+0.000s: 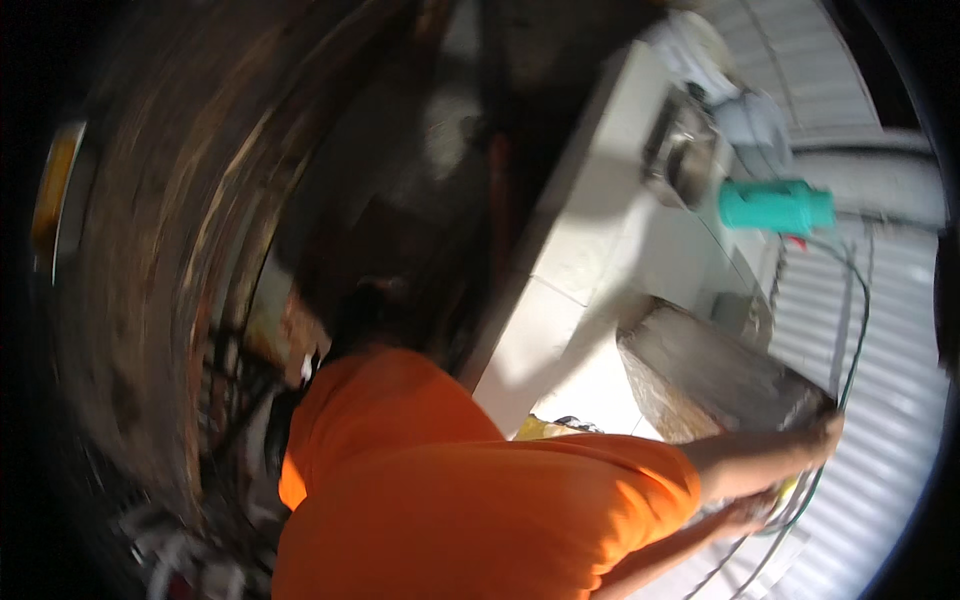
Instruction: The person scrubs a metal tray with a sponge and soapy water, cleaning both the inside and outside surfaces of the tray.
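Note:
My left hand point(823, 436), at the end of an orange-sleeved arm, is at the near right corner of a grey, worn box-like container point(720, 360) on the white tiled counter point(574, 262). Just below it is my right hand point(754, 511), beside a small yellow item point(787, 489) and a green hose point(814, 491). Blur hides the fingers of both hands, so their grip is unclear. The container lies tilted across the counter, close to the corrugated wall.
A turquoise flask-like container point(776, 206) lies along the counter's back edge. Beyond it are a shiny metal sink point(681, 150) and a pale bluish container point(752, 131). A yellow packet point(541, 427) lies beside my orange shirt. Blurred wooden boards point(172, 225) run along the left.

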Action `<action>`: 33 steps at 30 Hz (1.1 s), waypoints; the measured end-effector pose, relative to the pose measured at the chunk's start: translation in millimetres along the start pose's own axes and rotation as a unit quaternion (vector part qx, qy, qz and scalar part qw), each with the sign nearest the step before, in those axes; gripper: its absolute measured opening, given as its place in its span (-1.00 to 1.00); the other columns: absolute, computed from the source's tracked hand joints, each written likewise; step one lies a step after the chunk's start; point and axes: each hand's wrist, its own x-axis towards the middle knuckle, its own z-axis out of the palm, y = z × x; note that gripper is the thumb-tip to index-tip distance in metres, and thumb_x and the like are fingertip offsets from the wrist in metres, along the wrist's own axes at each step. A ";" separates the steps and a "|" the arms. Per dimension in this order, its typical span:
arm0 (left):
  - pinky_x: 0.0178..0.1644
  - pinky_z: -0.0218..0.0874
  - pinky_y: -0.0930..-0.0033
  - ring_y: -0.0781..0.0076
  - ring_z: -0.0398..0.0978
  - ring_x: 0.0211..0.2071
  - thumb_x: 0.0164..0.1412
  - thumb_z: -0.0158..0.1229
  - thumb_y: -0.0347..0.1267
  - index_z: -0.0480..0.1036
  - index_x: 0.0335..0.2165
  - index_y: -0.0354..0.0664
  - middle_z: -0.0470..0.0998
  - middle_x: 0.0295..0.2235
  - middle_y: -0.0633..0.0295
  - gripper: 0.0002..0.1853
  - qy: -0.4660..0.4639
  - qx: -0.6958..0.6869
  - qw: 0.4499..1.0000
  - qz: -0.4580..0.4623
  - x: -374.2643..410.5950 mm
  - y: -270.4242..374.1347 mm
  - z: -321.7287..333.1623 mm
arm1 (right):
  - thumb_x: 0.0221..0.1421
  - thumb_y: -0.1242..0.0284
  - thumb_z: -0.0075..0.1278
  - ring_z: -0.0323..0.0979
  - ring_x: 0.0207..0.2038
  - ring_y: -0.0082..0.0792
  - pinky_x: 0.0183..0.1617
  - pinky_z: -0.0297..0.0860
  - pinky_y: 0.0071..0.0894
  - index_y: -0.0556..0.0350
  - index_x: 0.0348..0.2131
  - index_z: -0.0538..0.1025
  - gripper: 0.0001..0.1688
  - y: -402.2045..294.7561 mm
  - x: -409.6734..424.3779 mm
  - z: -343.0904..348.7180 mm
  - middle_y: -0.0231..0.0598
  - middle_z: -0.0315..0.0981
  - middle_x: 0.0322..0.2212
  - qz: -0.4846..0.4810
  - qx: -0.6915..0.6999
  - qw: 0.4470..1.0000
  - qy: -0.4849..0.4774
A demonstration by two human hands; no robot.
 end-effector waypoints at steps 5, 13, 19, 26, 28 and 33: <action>-0.33 0.37 0.21 0.28 0.53 -0.35 0.07 0.09 -0.30 0.61 -0.43 -0.12 0.58 -0.44 0.19 -0.80 -0.123 0.458 0.804 0.359 9.6 -20.0 -34.1 | 0.18 0.35 -0.21 0.42 0.01 -0.01 0.10 0.28 -0.08 0.37 -0.02 0.44 -0.50 -49.1 -94.9 20.6 0.13 0.45 -0.05 -0.009 0.112 0.987 0.118; -0.16 0.36 0.12 0.12 0.59 -0.20 0.36 -0.26 0.00 0.62 -0.32 -0.10 0.63 -0.29 0.08 -0.43 -0.282 0.660 0.664 0.207 12.7 84.8 -92.1 | 0.20 0.41 -0.11 0.41 -0.22 0.14 -0.12 0.31 0.04 0.34 -0.10 0.45 -0.64 -12.0 -47.3 30.5 0.14 0.47 -0.26 0.177 0.131 0.949 0.228; -0.05 0.30 0.01 -0.10 0.53 -0.15 0.35 -0.27 0.00 0.58 -0.27 -0.23 0.58 -0.23 -0.10 -0.40 -0.299 0.675 0.643 0.205 20.8 91.5 -92.6 | 0.16 0.40 -0.12 -0.09 0.33 0.10 0.37 -0.17 0.10 0.28 0.17 0.25 -0.38 -109.3 -71.2 6.2 0.07 0.03 0.25 0.038 0.133 0.977 0.161; -0.04 0.28 -0.01 -0.16 0.51 -0.15 0.35 -0.28 0.01 0.58 -0.30 -0.28 0.57 -0.26 -0.14 -0.36 -0.272 0.685 0.645 0.203 7.8 92.8 -89.2 | 0.35 0.35 -0.31 -0.32 0.39 -0.02 0.42 -0.34 -0.17 0.27 0.27 0.07 -0.39 -20.0 -50.5 46.8 0.12 -0.21 0.32 0.236 0.283 0.878 0.307; -0.04 0.29 -0.01 -0.16 0.51 -0.15 0.35 -0.28 0.00 0.58 -0.31 -0.28 0.57 -0.27 -0.17 -0.37 -0.262 0.692 0.637 0.216 14.6 93.1 -96.4 | 0.26 0.49 -0.28 -0.21 0.36 0.11 0.39 -0.30 0.14 0.22 0.28 0.08 -0.37 -70.2 -65.0 31.7 0.15 -0.10 0.29 0.110 0.222 0.931 0.268; -0.06 0.29 -0.04 -0.17 0.53 -0.21 0.34 -0.26 0.00 0.58 -0.34 -0.28 0.57 -0.31 -0.20 -0.37 -0.276 0.688 0.630 0.230 1.5 97.5 -106.0 | 0.04 0.42 -0.15 0.39 0.02 0.08 0.22 0.12 0.11 0.31 -0.08 0.45 -0.54 -54.6 -11.0 -17.2 0.23 0.42 -0.09 0.057 0.027 0.997 -0.042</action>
